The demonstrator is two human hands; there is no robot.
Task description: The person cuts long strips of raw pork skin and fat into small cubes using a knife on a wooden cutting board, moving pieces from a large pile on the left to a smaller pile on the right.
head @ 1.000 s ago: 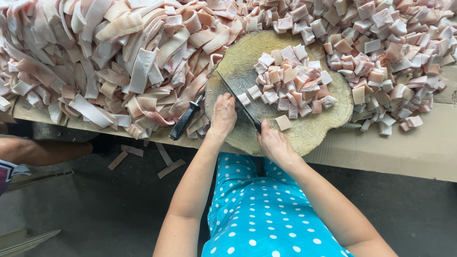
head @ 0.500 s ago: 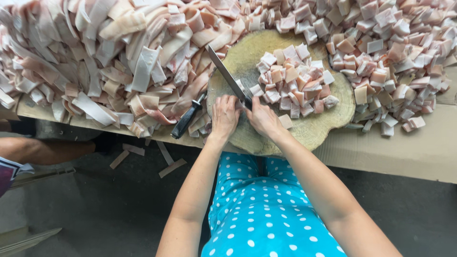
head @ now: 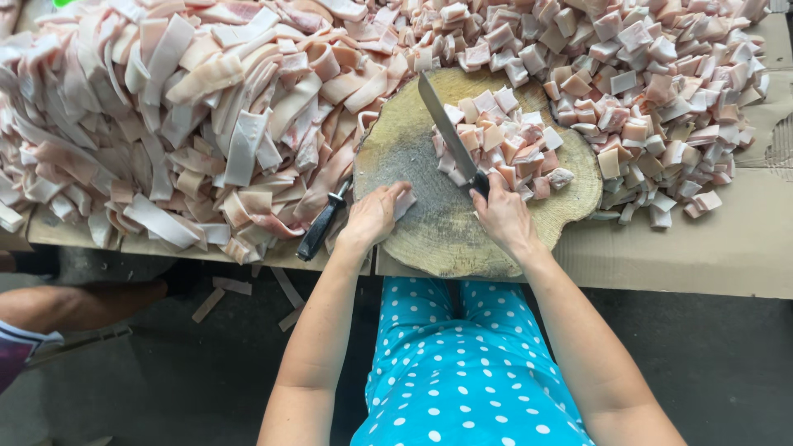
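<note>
2 hands (head: 438,216) at block (head: 429,239) edge

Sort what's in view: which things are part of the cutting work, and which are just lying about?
In use:
- right hand gripping the knife
- left hand on a small piece
- round wooden block
- cut cubes on it
- pile of long strips
- heap of cubes

Lying about:
- second knife, untouched
- scraps on the floor
- cardboard sheet
</note>
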